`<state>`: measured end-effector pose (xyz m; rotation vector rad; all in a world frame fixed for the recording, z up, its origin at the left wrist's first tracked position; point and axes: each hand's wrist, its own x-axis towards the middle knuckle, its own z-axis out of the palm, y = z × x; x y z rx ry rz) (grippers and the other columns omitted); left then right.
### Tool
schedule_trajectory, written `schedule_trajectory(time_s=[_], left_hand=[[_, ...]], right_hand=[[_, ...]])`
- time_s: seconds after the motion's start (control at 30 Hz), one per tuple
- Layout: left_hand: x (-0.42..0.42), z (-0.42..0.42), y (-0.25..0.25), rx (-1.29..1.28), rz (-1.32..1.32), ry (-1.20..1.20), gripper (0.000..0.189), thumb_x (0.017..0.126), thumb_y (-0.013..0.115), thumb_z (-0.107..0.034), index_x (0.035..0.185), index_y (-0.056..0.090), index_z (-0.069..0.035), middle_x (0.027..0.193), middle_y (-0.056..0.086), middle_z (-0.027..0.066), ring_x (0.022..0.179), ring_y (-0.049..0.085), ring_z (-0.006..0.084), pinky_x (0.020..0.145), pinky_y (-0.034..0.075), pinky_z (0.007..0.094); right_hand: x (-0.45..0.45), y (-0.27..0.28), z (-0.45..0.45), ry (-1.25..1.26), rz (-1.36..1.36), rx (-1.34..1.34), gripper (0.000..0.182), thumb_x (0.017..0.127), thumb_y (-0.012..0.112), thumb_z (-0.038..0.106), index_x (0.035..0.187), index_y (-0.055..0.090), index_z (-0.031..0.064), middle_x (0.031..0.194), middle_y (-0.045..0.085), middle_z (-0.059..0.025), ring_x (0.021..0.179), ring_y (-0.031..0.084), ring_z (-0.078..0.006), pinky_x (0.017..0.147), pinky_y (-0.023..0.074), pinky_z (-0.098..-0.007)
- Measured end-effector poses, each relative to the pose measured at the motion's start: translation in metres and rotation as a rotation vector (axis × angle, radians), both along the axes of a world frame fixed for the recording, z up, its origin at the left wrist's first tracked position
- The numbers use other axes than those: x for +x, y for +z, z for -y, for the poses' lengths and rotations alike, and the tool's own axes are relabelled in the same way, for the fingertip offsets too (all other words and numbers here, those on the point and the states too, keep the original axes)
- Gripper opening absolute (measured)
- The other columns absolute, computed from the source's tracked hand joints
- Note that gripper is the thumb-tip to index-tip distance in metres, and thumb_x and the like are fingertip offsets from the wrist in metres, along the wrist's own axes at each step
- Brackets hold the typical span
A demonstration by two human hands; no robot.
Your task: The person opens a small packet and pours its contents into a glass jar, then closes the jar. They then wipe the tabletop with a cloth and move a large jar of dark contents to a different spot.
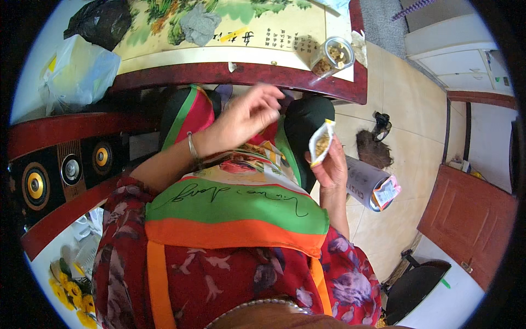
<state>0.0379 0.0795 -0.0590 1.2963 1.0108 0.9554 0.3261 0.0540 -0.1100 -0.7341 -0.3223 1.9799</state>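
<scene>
My right hand point(335, 162) holds a small torn-open packet point(320, 144) upright above my right thigh. Its mouth gapes, and brownish crumbly bits show inside the pale lining. Over my lap hovers my left hand point(246, 119), blurred, its fingers loosely bent and apart with nothing visible in them. A bracelet circles that wrist. Beyond the hands, a clear open jar point(333, 56) stands at the table's near right corner, partly filled with brown and pale pieces. An apron point(238, 205) in green, orange and red covers my lap.
The dark red table point(197, 74) bears a grey cloth point(200, 25), a black plastic bag point(98, 22) and a translucent bag point(82, 72). Right of me stands a cylindrical bin point(363, 183) with wrappers in its mouth. A dark hairy item point(372, 150) lies on the floor. Speakers point(70, 168) are at left.
</scene>
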Motion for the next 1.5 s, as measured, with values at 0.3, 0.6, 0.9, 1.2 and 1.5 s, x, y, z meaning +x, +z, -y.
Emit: schedule_trajectory(time_s=[0.3, 0.6, 0.9, 1.2, 1.5], left_hand=[[-0.016, -0.116, -0.1, 0.557, -0.835, 0.074, 0.029, 0.091, 0.069, -0.012, 0.119, 0.062, -0.006, 0.111, 0.054, 0.0145, 0.098, 0.059, 0.0317, 0.087, 0.051, 0.0396], [-0.011, -0.16, -0.113, 0.533, -0.912, 0.118, 0.013, 0.094, 0.056, -0.008, 0.102, 0.066, -0.007, 0.092, 0.062, 0.0119, 0.091, 0.062, 0.0286, 0.081, 0.052, 0.0397], [0.054, -0.182, -0.02, 0.074, -0.141, 0.022, 0.036, 0.089, 0.072, -0.02, 0.118, 0.059, -0.003, 0.1, 0.055, 0.0042, 0.086, 0.051, 0.0133, 0.077, 0.047, 0.028], [0.093, -0.194, -0.004, 0.545, -0.812, 0.027, 0.068, 0.073, 0.087, -0.038, 0.116, 0.057, 0.004, 0.108, 0.051, 0.0202, 0.107, 0.055, 0.0376, 0.095, 0.046, 0.0448], [0.089, -0.212, -0.021, 0.481, -0.715, 0.064, 0.045, 0.079, 0.083, -0.026, 0.109, 0.063, 0.002, 0.102, 0.06, 0.0189, 0.096, 0.062, 0.0345, 0.087, 0.051, 0.0424]], right_hand=[[0.031, 0.003, -0.028, -0.148, -0.086, 0.098, 0.05, 0.097, 0.068, 0.025, 0.14, 0.05, 0.0066, 0.124, 0.065, -0.0092, 0.107, 0.068, -0.0239, 0.08, 0.0611, -0.0428], [0.032, 0.061, -0.138, -0.291, 0.365, 0.334, 0.032, 0.1, 0.064, 0.018, 0.128, 0.056, 0.004, 0.116, 0.07, -0.0082, 0.097, 0.069, -0.0176, 0.071, 0.0573, -0.0303], [0.028, 0.056, -0.207, -0.352, 0.884, 0.615, 0.029, 0.098, 0.068, 0.014, 0.122, 0.058, 0.0006, 0.111, 0.07, -0.0086, 0.093, 0.067, -0.0149, 0.074, 0.0558, -0.0299], [0.036, 0.061, -0.222, -0.196, 1.123, 0.804, 0.024, 0.099, 0.067, 0.013, 0.118, 0.06, 0.0006, 0.104, 0.07, -0.0047, 0.09, 0.064, -0.0095, 0.072, 0.0524, -0.0263], [0.021, 0.093, -0.22, -0.153, 1.352, 0.891, 0.02, 0.098, 0.066, 0.01, 0.114, 0.062, -0.0018, 0.101, 0.07, -0.0091, 0.093, 0.06, -0.0122, 0.083, 0.0513, -0.03]])
